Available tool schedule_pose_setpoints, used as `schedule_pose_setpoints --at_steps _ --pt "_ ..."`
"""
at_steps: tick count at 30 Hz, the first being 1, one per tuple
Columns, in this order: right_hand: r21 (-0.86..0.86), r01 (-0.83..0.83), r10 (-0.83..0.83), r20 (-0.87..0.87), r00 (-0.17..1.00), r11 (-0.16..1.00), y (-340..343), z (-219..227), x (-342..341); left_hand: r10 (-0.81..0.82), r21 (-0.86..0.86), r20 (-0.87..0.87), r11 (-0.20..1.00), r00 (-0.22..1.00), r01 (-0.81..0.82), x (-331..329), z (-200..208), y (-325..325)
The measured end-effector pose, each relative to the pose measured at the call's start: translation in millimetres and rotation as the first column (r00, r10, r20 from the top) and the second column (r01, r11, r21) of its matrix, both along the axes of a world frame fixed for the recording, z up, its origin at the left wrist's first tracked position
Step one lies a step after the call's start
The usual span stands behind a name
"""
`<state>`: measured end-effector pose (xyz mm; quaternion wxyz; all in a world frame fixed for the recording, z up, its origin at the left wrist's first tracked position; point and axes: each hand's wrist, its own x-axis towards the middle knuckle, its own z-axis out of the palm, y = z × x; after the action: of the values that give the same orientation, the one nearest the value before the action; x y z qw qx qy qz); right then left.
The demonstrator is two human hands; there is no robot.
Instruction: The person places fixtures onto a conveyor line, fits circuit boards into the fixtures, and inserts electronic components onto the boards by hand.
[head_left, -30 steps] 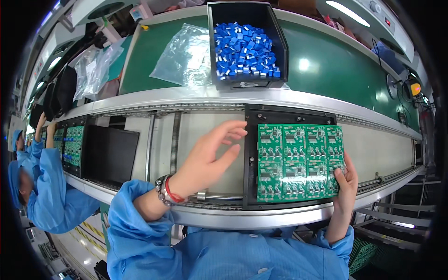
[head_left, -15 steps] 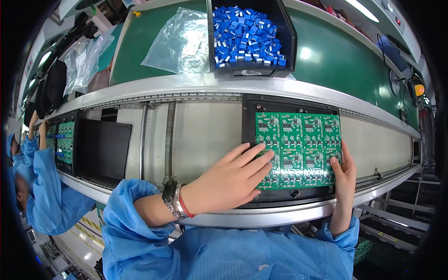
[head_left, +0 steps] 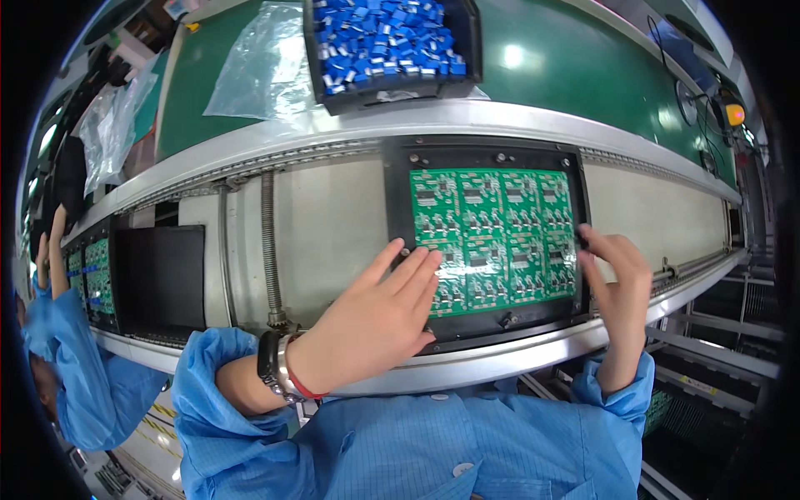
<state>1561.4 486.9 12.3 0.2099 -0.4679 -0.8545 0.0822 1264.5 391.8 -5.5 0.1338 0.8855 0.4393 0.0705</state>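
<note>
Between two metal rails (head_left: 533, 117), a green board (head_left: 504, 250) lies in a black frame (head_left: 399, 200), which likely keeps it flat. The left hand (head_left: 367, 315) is spread, fingers over the board's near left part, maybe to steady it. Apart from it, the right hand (head_left: 625, 279) bends at the frame's right edge; I cannot tell if it grips. Far off, a bin (head_left: 354, 104) keeps blue parts (head_left: 392, 37) together. Print on the board is too small to read.
</note>
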Motion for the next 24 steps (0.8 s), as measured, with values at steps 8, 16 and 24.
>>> schedule_pose_setpoints --at_steps 8,16,24 --pt "-0.209 -0.549 0.559 -0.012 0.829 0.809 -18.1 -27.1 -28.8 -0.102 -0.003 0.066 0.995 0.993 0.102 -5.9 -3.3 8.8" --pt "0.063 -0.511 0.510 0.040 0.859 0.857 -22.9 -47.8 -30.5 -0.196 0.097 0.015 0.976 0.980 0.194 2.3 -1.8 12.0" --pt "-0.226 -0.362 0.332 -0.161 0.930 0.904 7.2 -4.8 27.7 -0.406 0.297 -0.192 0.844 0.894 0.447 -1.1 -4.4 31.3"
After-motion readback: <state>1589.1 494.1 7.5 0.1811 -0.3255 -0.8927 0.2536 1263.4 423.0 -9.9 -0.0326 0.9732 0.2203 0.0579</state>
